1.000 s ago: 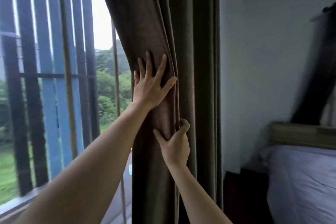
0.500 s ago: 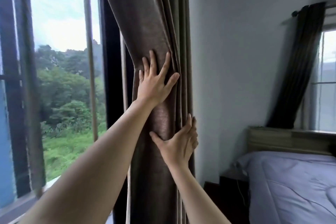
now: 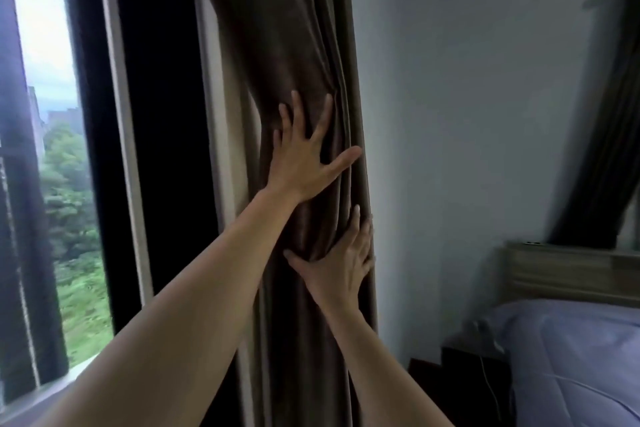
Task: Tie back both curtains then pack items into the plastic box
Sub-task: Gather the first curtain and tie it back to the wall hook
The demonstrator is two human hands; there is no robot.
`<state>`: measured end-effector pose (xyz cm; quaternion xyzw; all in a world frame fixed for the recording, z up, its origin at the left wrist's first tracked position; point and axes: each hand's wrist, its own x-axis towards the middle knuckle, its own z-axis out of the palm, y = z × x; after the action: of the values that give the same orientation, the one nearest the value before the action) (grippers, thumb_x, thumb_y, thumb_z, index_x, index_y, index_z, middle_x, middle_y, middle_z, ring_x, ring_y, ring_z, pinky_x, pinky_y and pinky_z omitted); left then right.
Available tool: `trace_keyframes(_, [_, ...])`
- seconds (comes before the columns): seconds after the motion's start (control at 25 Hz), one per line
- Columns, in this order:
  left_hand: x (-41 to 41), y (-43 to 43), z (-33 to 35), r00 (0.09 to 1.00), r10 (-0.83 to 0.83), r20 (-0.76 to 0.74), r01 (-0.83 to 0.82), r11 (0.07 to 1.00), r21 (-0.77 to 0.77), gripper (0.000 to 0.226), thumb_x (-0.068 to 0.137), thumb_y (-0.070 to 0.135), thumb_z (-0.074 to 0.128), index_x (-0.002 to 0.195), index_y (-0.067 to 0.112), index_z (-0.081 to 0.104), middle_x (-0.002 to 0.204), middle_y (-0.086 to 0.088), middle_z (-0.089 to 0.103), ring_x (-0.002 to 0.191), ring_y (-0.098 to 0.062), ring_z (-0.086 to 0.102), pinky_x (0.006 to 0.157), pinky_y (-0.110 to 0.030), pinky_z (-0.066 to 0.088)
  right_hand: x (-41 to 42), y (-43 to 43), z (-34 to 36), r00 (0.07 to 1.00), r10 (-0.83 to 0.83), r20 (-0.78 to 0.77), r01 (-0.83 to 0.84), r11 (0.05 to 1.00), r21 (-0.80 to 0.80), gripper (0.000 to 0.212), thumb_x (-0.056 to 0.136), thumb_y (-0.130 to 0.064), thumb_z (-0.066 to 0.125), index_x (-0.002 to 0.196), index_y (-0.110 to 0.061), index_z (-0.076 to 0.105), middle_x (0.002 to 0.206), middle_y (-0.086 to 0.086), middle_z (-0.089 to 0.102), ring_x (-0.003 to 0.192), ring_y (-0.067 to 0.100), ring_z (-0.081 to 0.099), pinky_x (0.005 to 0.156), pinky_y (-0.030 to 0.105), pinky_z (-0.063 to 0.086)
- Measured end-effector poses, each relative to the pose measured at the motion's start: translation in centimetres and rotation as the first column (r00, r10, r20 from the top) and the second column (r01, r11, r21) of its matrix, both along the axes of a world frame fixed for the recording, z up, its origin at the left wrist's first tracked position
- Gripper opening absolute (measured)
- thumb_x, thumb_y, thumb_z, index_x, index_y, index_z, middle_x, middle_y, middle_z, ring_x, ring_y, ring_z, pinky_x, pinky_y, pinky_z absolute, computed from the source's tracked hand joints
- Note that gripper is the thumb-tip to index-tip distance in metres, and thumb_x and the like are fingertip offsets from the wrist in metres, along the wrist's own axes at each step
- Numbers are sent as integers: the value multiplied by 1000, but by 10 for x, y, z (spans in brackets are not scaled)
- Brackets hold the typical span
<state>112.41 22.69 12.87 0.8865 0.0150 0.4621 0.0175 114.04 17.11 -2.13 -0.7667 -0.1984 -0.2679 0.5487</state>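
Curtain [image 3: 294, 28] gathered into one column, long axis vertical

— Where does the gathered brown fabric curtain [image 3: 287, 45] hang?
— Between the tall glass window [image 3: 45, 114] on its left and the pale plaster wall [image 3: 467, 114] on its right.
— And on it?
— The left hand [image 3: 304, 156], above the right hand [image 3: 341, 263].

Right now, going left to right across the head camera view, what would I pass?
In order: window, white window frame, brown curtain, bare wall, dark nightstand, bed.
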Motion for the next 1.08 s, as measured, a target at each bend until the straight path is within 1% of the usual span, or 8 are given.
trace_keyframes(0.24, [62,4,5,996,-31,80,31,1000,7,89,82,72,36,145,35,-16,153,-15,-27,141,-36,-23,113,-56,-1,68,4,5,999,-33,14,33,999,-15,130,59,-68,72,147,-29,-16,157,1,-21,145,24,-17,111,57,-9])
trace_keyframes(0.44, [109,8,5,996,-2,88,1,1000,13,94,81,72,40,145,33,-18,153,-16,-28,140,-37,-24,112,-56,-4,122,14,7,1000,-8,28,9,1000,-14,129,59,-68,71,147,-29,-15,158,2,-18,146,25,-13,111,58,-8])
trace_keyframes(0.6, [138,13,-2,993,101,56,-101,995,-8,96,81,71,41,144,33,-20,154,-15,-25,141,-36,-21,114,-58,-2,158,16,-1,993,92,72,-92,996,-16,123,62,-65,71,146,-32,-12,160,3,-6,146,25,8,115,53,5])
trace_keyframes(0.76, [127,5,-14,987,142,70,-139,989,-46,96,76,74,34,144,33,-21,155,-12,-25,142,-33,-20,113,-55,-3,152,4,-16,942,269,200,-279,960,23,112,62,-60,73,139,-39,-4,151,-2,14,137,19,23,111,44,23])
trace_keyframes(0.84, [105,-1,-22,983,157,96,-149,986,-79,96,74,74,34,143,35,-22,155,-8,-24,142,-30,-20,115,-54,-2,141,-14,-26,864,434,256,-459,887,44,106,63,-65,68,141,-40,0,146,-9,17,133,14,30,109,38,31])
trace_keyframes(0.88, [90,-5,-28,981,162,107,-152,984,-96,95,74,73,35,141,38,-23,156,-6,-23,143,-27,-21,116,-54,-2,135,-24,-30,795,544,269,-579,812,70,101,65,-68,63,141,-43,2,145,-12,20,130,11,36,106,37,37])
trace_keyframes(1.0, [40,-17,-48,982,119,145,-97,983,-153,90,75,72,42,134,51,-22,158,2,-16,145,-20,-14,117,-55,6,122,-51,-21,535,807,250,-844,498,198,76,75,-66,44,140,-52,7,133,-18,43,99,3,55,82,21,49])
trace_keyframes(1.08, [4,-30,-59,985,76,157,-31,961,-275,89,75,71,48,137,56,-14,159,3,1,146,-19,7,117,-51,18,120,-59,-5,354,907,227,-931,317,184,61,79,-67,34,136,-46,30,117,-13,59,94,1,61,79,15,48])
